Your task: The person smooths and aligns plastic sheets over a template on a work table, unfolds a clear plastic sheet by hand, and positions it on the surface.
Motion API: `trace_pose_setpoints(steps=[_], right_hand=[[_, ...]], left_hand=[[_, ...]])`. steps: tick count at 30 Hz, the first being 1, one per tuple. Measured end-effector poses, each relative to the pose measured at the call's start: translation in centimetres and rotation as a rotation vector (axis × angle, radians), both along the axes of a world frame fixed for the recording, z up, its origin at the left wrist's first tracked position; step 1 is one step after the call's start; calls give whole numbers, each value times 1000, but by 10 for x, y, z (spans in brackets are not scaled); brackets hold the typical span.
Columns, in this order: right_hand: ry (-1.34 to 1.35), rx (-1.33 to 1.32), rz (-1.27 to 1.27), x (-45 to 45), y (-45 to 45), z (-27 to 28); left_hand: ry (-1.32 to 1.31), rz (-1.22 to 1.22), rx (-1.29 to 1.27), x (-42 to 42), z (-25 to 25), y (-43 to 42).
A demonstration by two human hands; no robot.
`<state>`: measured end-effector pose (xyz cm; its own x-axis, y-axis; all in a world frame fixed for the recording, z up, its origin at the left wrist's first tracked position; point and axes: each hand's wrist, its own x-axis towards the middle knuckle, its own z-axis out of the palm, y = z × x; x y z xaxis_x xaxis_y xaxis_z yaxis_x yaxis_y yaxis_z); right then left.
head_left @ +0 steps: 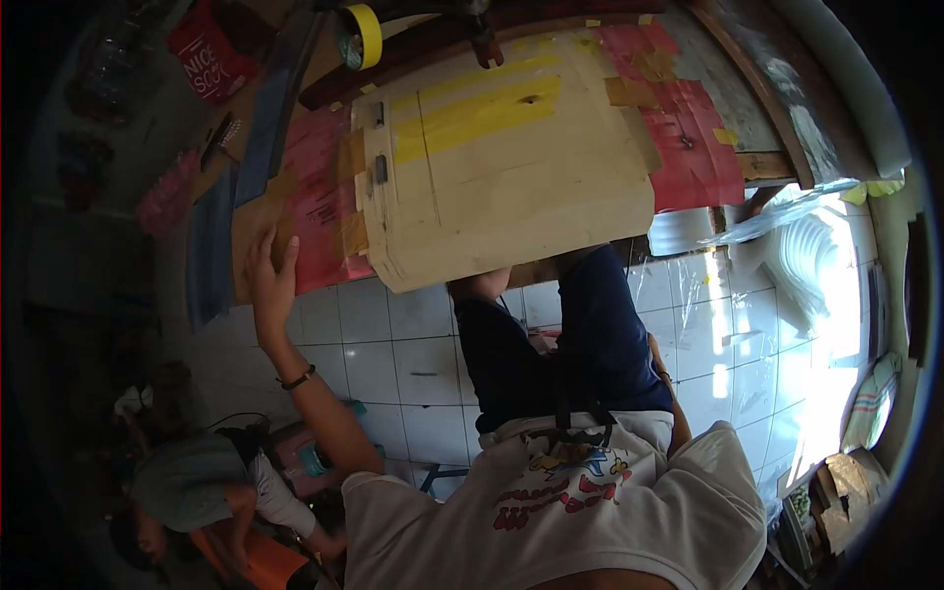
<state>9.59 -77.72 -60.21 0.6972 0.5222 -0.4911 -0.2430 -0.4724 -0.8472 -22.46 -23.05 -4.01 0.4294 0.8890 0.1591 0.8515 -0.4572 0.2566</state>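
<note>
My left hand (pixel 270 275) lies on the near left edge of the worktable, fingers stretched and thumb apart, holding nothing. Under and beside it are brown tape and a red taped sheet (pixel 320 197). To its right, a large cream board (pixel 521 187) lies on the table, with yellow tape strips (pixel 477 118) across its upper part and small dark metal pieces (pixel 382 169) along its left side. My right arm hangs beside my right thigh; only a sliver of my right hand (pixel 654 350) shows there, its fingers hidden.
A yellow tape roll (pixel 369 37) stands at the table's far side near a dark metal fitting (pixel 484 44). Another red sheet (pixel 688 147) is taped at right. White foam sheeting (pixel 801 261) sits on the tiled floor. Another person (pixel 197 477) is at lower left.
</note>
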Motion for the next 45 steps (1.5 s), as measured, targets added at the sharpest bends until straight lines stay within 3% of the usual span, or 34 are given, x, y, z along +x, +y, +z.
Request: trace_pose_setpoints(steps=[1,2,3,5,6,7,9,10,12,19,21,24,28,31,34,37,40,41,45], right_hand=[[-4,71,-27,21,28,4],[-21,92,5,10,-1,59],[-214,22,31,44,102,159],[-278,368,-71,67,164,221],[-515,470,42,85,186,238],[-753,568,155,99,201,248],[-921,232,536,159,220,179],[-939,247,545,162,236,194],[-993,283,569,164,259,227],[-1141,364,657,87,269,304],[-1160,378,670,71,266,324],[-779,338,619,25,260,393],[-836,283,650,7,248,401],[-934,280,627,9,248,403],[-912,215,583,12,251,395],[-938,357,598,20,272,396],[-1259,393,519,41,288,370],[-1390,393,479,47,289,358],[-1360,356,490,47,292,346]], left_hand=[[51,16,-13,-2,10,0],[36,52,42,-10,15,8],[21,85,97,-18,15,21],[43,125,227,-30,17,49],[76,134,299,-35,15,63],[111,145,367,-38,10,76],[97,327,271,-42,-7,101],[85,414,220,-45,-19,112],[6,367,319,-68,-48,140],[2,315,382,-76,-32,155],[151,303,343,-69,-23,157],[206,270,306,-67,-11,166],[82,135,209,-101,8,210],[-463,171,-395,-126,3,237],[-525,144,-242,-132,-6,222],[-438,57,-188,-141,-19,235],[-391,56,-232,-143,-20,240],[-288,40,-155,-139,-18,238],[-27,57,51,-132,-5,218]])
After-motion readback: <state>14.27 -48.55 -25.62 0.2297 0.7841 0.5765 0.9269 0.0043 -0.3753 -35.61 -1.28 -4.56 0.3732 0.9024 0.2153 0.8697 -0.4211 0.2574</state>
